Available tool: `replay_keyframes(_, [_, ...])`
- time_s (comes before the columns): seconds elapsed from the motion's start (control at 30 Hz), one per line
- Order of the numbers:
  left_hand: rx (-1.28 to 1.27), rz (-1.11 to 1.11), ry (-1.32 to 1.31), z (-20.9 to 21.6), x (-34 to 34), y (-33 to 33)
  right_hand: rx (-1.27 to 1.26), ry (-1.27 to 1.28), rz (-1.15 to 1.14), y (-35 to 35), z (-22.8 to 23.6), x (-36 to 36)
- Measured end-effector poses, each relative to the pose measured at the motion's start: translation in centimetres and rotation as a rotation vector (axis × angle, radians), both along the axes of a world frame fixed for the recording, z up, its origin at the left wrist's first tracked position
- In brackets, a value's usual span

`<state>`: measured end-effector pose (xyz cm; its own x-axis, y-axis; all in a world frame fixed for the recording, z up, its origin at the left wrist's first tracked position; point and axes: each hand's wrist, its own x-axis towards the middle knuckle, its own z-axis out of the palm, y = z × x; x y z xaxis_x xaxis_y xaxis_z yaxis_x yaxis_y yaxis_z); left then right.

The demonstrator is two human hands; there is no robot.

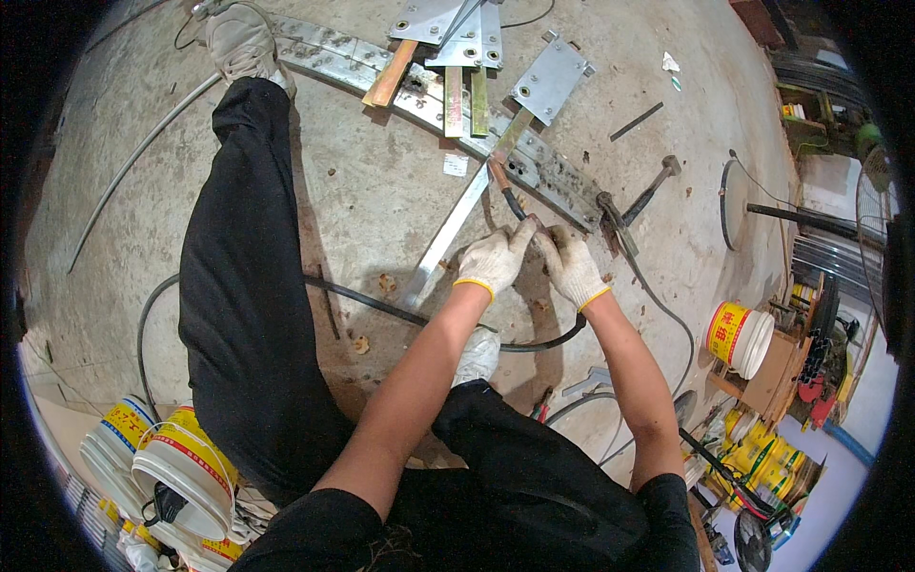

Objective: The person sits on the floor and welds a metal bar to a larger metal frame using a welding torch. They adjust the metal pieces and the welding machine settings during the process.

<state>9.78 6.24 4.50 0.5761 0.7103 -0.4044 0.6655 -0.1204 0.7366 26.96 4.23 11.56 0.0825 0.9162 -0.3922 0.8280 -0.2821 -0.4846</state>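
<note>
Both my hands, in white knit gloves with yellow cuffs, are closed round a welding torch (514, 204) with a dark neck and a copper-coloured nozzle. My left hand (494, 257) grips it from the left, and my right hand (575, 269) from the right. The nozzle tip is close to where a shiny flat metal bar (456, 229) meets the strip below a grey plate with bolts (552, 78). This joint lies over a long steel beam (562, 188) on the concrete floor. From under my right hand the black torch cable (534, 345) curves away to the left.
A hammer (655, 188) and a clamp (618, 225) lie by the beam's right end. More plates with strips (464, 48) rest across the beam. Buckets stand at lower left (191, 458) and right (741, 338). My shoe (240, 43) is at the beam's far left.
</note>
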Motion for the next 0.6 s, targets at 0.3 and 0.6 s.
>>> replay_keyframes(0.3, [0.040, 0.026, -0.015, -0.5, 0.0, -0.1, -0.046, 0.001, -0.014, 0.4, 0.4, -0.4])
replay_keyframes(0.6, [-0.292, 0.201, -0.049, -1.2, 0.4, -0.1, -0.183, 0.070, -0.114, 0.4, 0.7, 0.0])
